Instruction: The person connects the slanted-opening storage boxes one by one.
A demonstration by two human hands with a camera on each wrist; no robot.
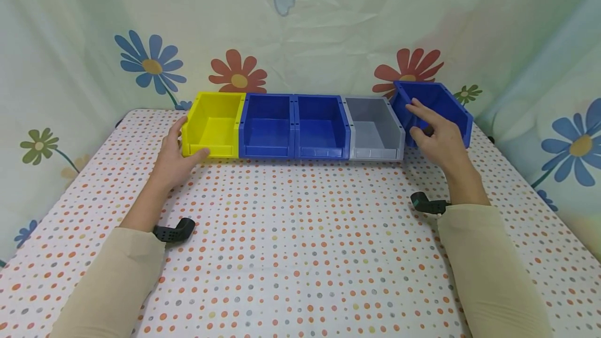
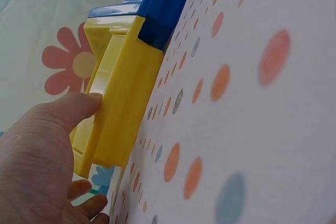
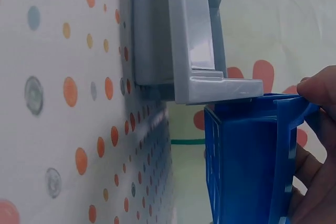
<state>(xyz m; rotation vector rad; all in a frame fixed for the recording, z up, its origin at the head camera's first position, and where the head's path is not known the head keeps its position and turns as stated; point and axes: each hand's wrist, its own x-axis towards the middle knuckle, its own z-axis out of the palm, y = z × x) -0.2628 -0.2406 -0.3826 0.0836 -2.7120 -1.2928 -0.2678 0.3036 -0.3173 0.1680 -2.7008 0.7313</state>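
My left hand [image 1: 176, 158] is at the near left corner of a yellow plastic storage bin [image 1: 213, 151]. Its thumb lies on the bin's front lip, and the fingers are along the left side. At the right end of the row, my right hand [image 1: 437, 137] grips a blue storage bin [image 1: 462, 121] by its near left edge. That bin is tilted and turned, set higher than its neighbours. In the right wrist view, the thumb is on the blue bin's rim [image 3: 286, 124] and other fingers are partly hidden behind it. A grey bin [image 1: 375, 154] stands right beside it.
Two more blue bins [image 1: 267, 151] stand side by side between the yellow and grey ones. The row sits toward the back of a table with a dotted cloth [image 1: 300, 254]. A flowered curtain [image 1: 319, 51] hangs behind and at both sides.
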